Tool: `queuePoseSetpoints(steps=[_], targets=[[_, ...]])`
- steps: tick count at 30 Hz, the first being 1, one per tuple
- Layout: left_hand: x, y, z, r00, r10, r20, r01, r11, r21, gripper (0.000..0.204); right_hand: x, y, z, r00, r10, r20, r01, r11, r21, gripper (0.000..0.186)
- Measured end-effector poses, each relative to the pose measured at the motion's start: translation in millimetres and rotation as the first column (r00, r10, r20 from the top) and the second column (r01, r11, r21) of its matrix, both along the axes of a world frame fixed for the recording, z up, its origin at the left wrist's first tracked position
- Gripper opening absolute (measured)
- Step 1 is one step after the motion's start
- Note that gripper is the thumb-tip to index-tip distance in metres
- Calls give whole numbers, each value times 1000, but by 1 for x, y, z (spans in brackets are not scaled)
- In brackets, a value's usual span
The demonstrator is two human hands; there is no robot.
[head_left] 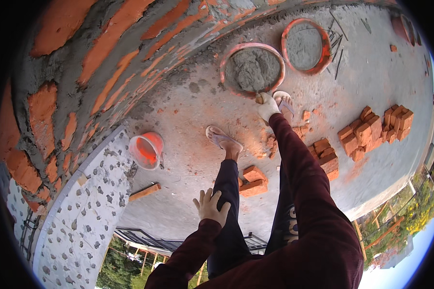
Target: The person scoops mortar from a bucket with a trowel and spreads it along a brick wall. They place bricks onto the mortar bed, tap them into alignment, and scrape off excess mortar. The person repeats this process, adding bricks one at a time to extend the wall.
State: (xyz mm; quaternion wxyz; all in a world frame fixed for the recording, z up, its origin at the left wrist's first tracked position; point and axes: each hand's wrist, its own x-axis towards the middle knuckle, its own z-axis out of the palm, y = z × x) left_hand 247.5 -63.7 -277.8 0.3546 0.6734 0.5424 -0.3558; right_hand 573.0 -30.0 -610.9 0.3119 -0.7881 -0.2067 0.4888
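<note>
My right hand point(267, 108), in a pale glove, is closed round the wooden handle of a trowel point(259, 98) at the near rim of a round orange pan point(222, 72). The trowel's blade is hard to make out against the grey mortar point(253, 69), which lies heaped and rough in the pan. My left hand point(210, 208), gloved as well, rests on my left leg near the knee with its fingers spread and nothing in it.
A second orange pan point(285, 46) of smoother grey mix stands to the right. Left are a brick wall point(42, 115) and an orange bucket point(146, 150). Brick stacks point(364, 132) stand right; loose bricks point(253, 182) lie between my legs. Thin rods point(339, 60) lie beside the second pan.
</note>
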Motion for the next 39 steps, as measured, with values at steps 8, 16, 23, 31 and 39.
queuePoseSetpoints(steps=[8,16,23,31,39], targets=[[19,-9,-4,997,60,47,-63,996,58,57,43,-29,92,883,315,349,-339,941,8,27],[52,-15,24,938,335,92,-348,894,283,61,118,5,357,849,514,-118,-527,841,-126,18],[55,44,56,284,759,585,-957,266,119,55,121,109,654,583,780,-229,-811,576,-103,21],[47,201,186,-856,398,330,-478,-363,-800,88,44,248,831,295,955,-43,-954,292,-65,27],[53,325,287,-928,295,226,-284,-170,-944,99,-17,372,841,13,910,413,-951,139,-277,23]])
